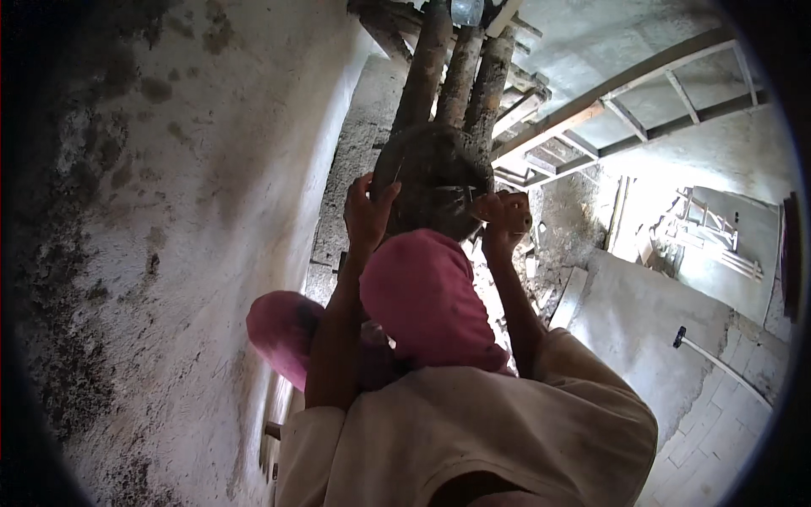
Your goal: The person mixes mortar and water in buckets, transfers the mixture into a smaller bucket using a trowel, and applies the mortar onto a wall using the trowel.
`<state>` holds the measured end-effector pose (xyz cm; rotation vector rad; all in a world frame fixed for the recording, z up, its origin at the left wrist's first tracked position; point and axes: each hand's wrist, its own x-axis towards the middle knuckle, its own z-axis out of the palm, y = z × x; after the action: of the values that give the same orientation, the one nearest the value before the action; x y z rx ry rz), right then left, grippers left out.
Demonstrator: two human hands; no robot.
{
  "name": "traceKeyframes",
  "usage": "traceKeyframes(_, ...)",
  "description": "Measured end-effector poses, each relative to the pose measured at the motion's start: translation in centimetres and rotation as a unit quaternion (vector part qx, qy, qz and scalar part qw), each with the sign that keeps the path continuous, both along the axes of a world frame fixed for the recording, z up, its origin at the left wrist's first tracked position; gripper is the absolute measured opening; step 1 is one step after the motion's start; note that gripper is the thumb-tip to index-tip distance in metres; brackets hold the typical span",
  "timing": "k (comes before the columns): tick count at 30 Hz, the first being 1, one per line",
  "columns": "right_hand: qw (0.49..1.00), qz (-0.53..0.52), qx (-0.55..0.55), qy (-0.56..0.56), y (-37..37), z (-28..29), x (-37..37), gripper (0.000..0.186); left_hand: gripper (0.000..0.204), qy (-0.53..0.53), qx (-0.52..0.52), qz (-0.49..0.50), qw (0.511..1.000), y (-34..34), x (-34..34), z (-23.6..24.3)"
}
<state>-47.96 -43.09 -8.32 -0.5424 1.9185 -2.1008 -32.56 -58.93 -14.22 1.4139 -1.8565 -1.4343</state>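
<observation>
Neither of my hands shows in the head view. Below me stands a co-worker in a beige shirt point(473, 431) with a pink cloth point(422, 296) wrapped over the head. This person holds a dark round pan point(435, 173) on top of the head. One of their hands point(367, 215) grips the pan's rim on the picture's left, and the other hand point(504, 221) grips it on the right. A second pink cloth point(283, 329) shows beside their left arm, close to the wall.
A rough, stained plaster wall point(169, 211) fills the left side. Three wooden poles point(456, 76) rise beyond the pan, with timber framing point(591, 110) to the right. Rubble point(541, 253), a concrete slab point(650, 329) and a long-handled tool point(680, 336) lie on the floor below.
</observation>
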Motion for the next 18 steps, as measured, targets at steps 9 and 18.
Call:
traceKeyframes(9,0.998,0.025,0.049,0.014,-0.6,-1.3,-4.4,0.014,0.063,0.007,0.029,-0.008,1.000,0.1,-0.8,1.4)
traceKeyframes(18,0.953,0.136,-0.177,-0.203,-7.9,0.6,-6.7,0.014,0.065,-0.001,0.036,-0.008,0.999,-0.3,-0.6,2.6)
